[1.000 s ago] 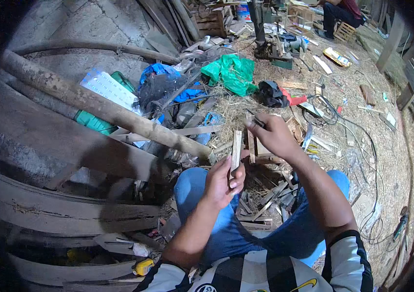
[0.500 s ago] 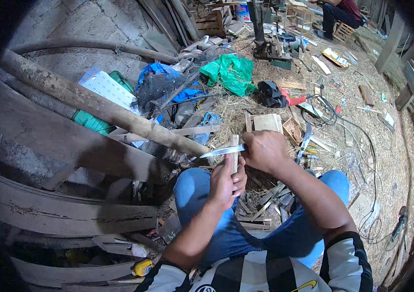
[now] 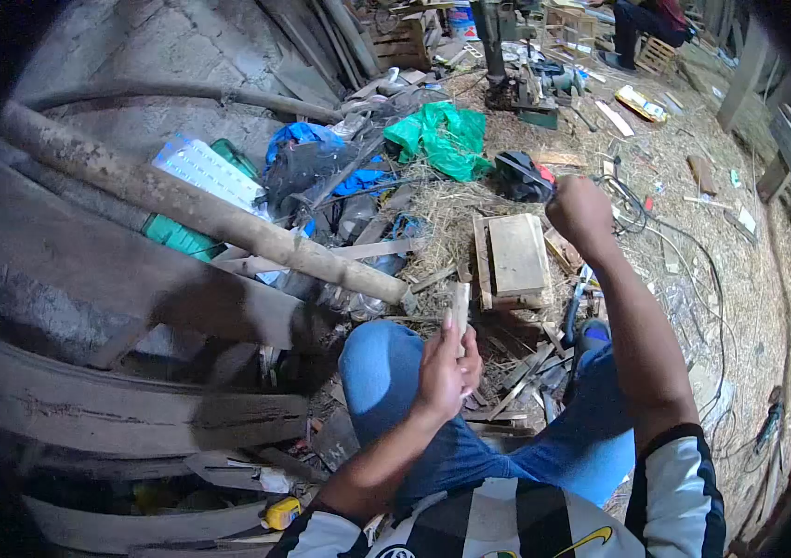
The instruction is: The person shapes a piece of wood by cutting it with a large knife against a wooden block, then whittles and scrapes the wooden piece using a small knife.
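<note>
My left hand (image 3: pixel 448 370) is closed around a short, pale wooden stick (image 3: pixel 461 302), held upright above my left knee. Its pale upper end sticks out past the fingers. My right hand (image 3: pixel 581 216) is raised ahead and to the right, apart from the stick, in a tight fist. The knife it held half a second ago does not show its blade now; the fist hides it. Beyond the stick, a small wooden box or block (image 3: pixel 518 256) lies on the ground.
A long pole (image 3: pixel 200 209) slants in from the left above wooden slats (image 3: pixel 135 400). Ahead lie a green plastic bag (image 3: pixel 442 139) and a black bag (image 3: pixel 521 177). Cables (image 3: pixel 693 260) run over the straw-covered ground at right. Another person (image 3: pixel 642 33) sits far back.
My right hand has swung up, forward and to the right, away from the stick, and the knife blade has gone out of sight. My left hand has shifted slightly down and right, still gripping the stick.
</note>
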Available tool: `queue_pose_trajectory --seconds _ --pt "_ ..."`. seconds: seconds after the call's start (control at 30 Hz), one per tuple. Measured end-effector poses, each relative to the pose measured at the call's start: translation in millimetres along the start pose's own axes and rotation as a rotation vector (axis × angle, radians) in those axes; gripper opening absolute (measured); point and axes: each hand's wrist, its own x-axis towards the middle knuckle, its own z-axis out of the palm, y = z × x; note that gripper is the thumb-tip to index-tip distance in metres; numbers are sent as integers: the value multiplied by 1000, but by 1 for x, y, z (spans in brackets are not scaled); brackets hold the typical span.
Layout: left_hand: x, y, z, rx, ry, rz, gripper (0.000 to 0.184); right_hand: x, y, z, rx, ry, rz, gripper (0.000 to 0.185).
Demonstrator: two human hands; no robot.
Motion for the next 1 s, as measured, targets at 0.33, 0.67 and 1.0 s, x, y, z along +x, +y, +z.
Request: queue_pose_trajectory --seconds 0.33,0.67,1.0 --pt "12 14 1 24 189 1 41 -94 -90 -13 73 -278 -463 15" --pt "17 6 7 137 153 37 43 -81 -77 4 42 -298 -442 14" --pt "18 8 5 17 162 -42 43 -66 -65 19 -33 -307 -389 18"
